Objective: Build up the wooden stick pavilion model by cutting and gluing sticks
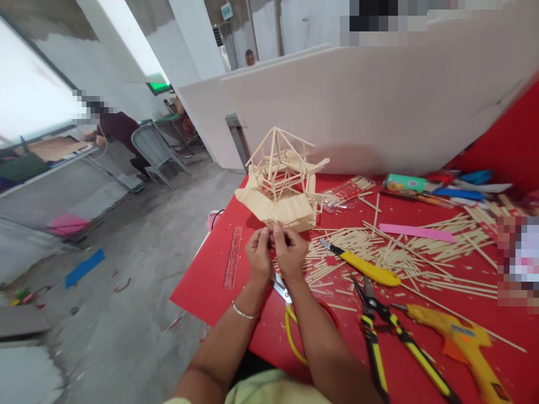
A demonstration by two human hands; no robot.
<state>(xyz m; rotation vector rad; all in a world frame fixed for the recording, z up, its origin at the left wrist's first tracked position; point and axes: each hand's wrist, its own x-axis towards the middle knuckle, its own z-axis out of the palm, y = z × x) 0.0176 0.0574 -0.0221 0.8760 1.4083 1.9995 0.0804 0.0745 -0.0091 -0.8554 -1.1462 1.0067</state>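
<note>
Pinching, left hand (257,257) and right hand (292,255) fingertips closed, cannot tell on what; best done lightly, steadily, at near side of pale wooden-stick model (291,210).

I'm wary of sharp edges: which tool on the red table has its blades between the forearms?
The scissors, with silver blades and a yellow handle loop; the utility knife, pliers and glue gun all lie right of the right forearm.
</note>
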